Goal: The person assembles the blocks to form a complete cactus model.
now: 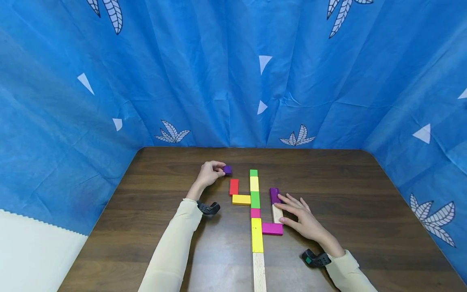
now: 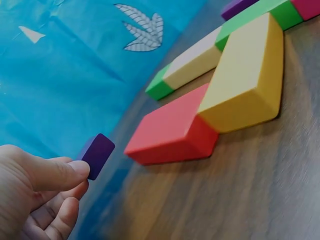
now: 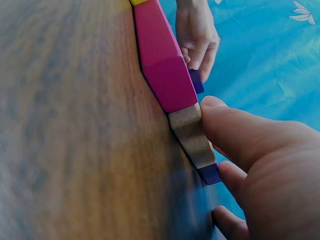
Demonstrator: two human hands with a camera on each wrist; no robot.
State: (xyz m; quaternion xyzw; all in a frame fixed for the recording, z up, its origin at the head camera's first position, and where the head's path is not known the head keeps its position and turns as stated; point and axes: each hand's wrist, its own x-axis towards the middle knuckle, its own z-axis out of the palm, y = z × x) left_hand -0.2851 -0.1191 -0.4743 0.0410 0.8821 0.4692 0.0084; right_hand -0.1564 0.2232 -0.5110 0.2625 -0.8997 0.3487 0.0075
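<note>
My left hand (image 1: 215, 172) pinches a small purple block (image 1: 228, 169) between thumb and fingers, just off the table at the far left of the layout; the left wrist view shows the same purple block (image 2: 97, 155) at my thumb tip (image 2: 75, 170). My right hand (image 1: 297, 215) lies with straight fingers against a natural wood block (image 1: 277, 213), fingertips reaching a purple block (image 1: 275, 195). In the right wrist view my thumb (image 3: 225, 125) presses the wood block (image 3: 192, 135), which stands between a magenta block (image 3: 167, 75) and the purple one (image 3: 210, 174).
A line of green, pale yellow, green, pink, yellow (image 1: 257, 235) and wood (image 1: 259, 271) blocks runs down the brown table (image 1: 365, 202). A red block (image 1: 234, 187) and an orange-yellow block (image 1: 241, 199) lie to its left. Blue cloth walls stand on three sides.
</note>
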